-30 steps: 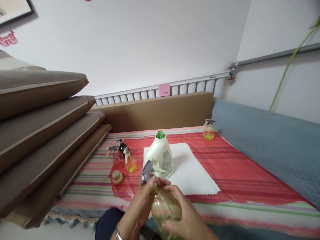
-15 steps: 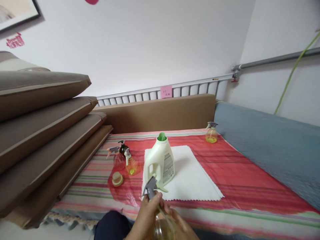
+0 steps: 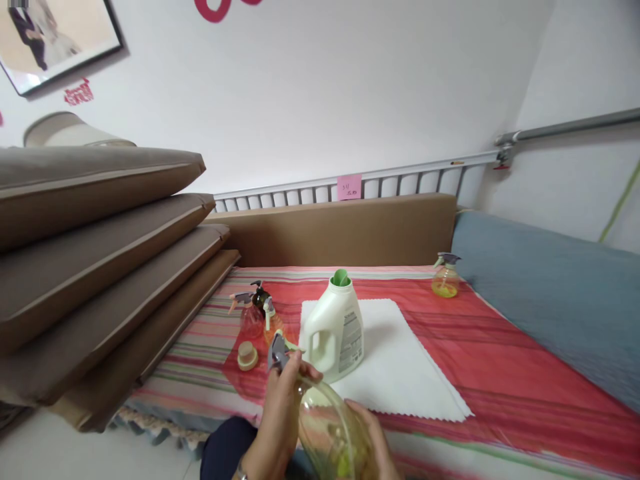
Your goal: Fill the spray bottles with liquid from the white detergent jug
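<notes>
A clear spray bottle point(image 3: 325, 427) with a little yellow liquid is held low in front of me, tilted with its top to the upper left. My left hand point(image 3: 287, 393) is closed around the neck, just under the grey trigger sprayer point(image 3: 278, 353). Against the right side of the bottle's body, my right hand point(image 3: 373, 433) is wrapped, partly hidden behind it. Just beyond stands a white detergent jug point(image 3: 330, 327) with a green spout point(image 3: 341, 277), upright on a white cloth point(image 3: 400, 373). Whether sprayer and bottle are fully joined is hidden by my fingers.
At the left stand a pink spray bottle point(image 3: 251, 321), a dark pump bottle point(image 3: 261, 297), an orange spray bottle point(image 3: 273, 325) and a cap point(image 3: 247, 355). Another spray bottle point(image 3: 445, 280) is at the far right. Stacked cushions point(image 3: 115, 260) border the left side.
The spray bottle has tilted further, its sprayer moving left and up and its body showing more. Both hands stay on it. The whole view has shifted slightly.
</notes>
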Action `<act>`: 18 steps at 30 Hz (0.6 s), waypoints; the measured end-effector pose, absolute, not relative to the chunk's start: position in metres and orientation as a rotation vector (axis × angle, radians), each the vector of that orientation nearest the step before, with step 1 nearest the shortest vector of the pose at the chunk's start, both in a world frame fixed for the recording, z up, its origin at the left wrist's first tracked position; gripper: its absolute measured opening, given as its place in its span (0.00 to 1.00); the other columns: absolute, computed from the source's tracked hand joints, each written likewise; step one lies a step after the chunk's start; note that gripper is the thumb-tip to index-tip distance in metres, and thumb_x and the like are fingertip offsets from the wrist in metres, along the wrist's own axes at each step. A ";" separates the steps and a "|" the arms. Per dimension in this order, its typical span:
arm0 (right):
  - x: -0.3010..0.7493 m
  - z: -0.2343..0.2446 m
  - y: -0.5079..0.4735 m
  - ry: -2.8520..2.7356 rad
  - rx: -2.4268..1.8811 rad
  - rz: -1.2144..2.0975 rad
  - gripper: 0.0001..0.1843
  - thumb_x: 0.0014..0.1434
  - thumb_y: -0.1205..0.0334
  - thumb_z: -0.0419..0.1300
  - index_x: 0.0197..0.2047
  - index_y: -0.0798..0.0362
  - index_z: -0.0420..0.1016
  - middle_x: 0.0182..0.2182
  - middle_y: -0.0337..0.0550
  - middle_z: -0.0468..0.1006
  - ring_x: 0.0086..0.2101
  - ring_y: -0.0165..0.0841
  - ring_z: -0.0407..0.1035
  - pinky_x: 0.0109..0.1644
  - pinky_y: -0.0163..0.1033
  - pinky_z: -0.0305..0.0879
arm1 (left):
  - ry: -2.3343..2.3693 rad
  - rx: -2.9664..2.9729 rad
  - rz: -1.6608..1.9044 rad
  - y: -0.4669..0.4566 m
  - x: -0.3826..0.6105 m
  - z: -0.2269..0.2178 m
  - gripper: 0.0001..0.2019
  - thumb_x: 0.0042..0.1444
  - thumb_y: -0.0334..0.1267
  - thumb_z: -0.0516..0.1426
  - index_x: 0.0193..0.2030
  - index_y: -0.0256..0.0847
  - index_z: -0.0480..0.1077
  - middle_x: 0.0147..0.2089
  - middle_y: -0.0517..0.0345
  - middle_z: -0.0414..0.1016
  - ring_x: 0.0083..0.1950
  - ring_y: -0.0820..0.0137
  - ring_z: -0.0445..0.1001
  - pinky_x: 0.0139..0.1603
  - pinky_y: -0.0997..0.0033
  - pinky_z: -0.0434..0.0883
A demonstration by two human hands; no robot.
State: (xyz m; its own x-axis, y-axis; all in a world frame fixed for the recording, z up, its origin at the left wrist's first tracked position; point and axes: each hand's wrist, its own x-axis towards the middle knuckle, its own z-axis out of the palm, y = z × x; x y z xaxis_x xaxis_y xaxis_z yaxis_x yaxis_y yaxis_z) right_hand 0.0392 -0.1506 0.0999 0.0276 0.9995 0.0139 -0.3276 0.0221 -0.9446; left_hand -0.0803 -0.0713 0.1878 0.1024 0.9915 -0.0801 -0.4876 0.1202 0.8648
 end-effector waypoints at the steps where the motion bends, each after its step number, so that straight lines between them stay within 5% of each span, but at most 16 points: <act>1: 0.039 0.102 -0.151 -0.906 -0.903 1.414 0.47 0.34 0.36 0.67 0.55 0.45 0.60 0.53 0.50 0.71 0.53 0.48 0.65 0.56 0.49 0.61 | 0.780 0.795 1.242 -0.072 -0.082 0.190 0.16 0.48 0.49 0.61 0.24 0.37 0.69 0.23 0.57 0.74 0.27 0.70 0.72 0.35 0.70 0.66; 5: 0.040 0.105 -0.145 -0.779 -0.631 1.845 0.42 0.41 0.30 0.58 0.53 0.50 0.66 0.47 0.51 0.76 0.50 0.48 0.69 0.54 0.53 0.61 | 0.724 0.747 1.128 -0.071 -0.086 0.192 0.15 0.50 0.46 0.61 0.23 0.36 0.69 0.24 0.56 0.76 0.26 0.70 0.72 0.34 0.71 0.67; 9: 0.036 0.099 -0.138 -0.892 -0.675 1.728 0.47 0.38 0.30 0.60 0.55 0.53 0.65 0.50 0.54 0.73 0.54 0.49 0.64 0.57 0.52 0.58 | 0.696 0.657 1.160 -0.068 -0.088 0.192 0.14 0.47 0.44 0.63 0.23 0.37 0.68 0.22 0.57 0.75 0.29 0.68 0.74 0.39 0.68 0.69; 14: 0.044 0.097 -0.147 -1.078 -0.941 1.355 0.50 0.37 0.54 0.70 0.62 0.49 0.54 0.56 0.53 0.67 0.55 0.47 0.62 0.56 0.46 0.59 | 0.797 0.638 1.231 -0.065 -0.091 0.191 0.18 0.46 0.50 0.63 0.22 0.35 0.68 0.23 0.52 0.76 0.28 0.67 0.75 0.35 0.68 0.68; 18: 0.053 0.106 -0.156 -1.305 -1.252 1.023 0.46 0.37 0.65 0.68 0.60 0.49 0.56 0.59 0.53 0.62 0.57 0.46 0.57 0.56 0.43 0.60 | 0.792 0.629 1.230 -0.066 -0.091 0.190 0.18 0.46 0.50 0.63 0.23 0.35 0.69 0.24 0.52 0.77 0.29 0.66 0.75 0.36 0.67 0.69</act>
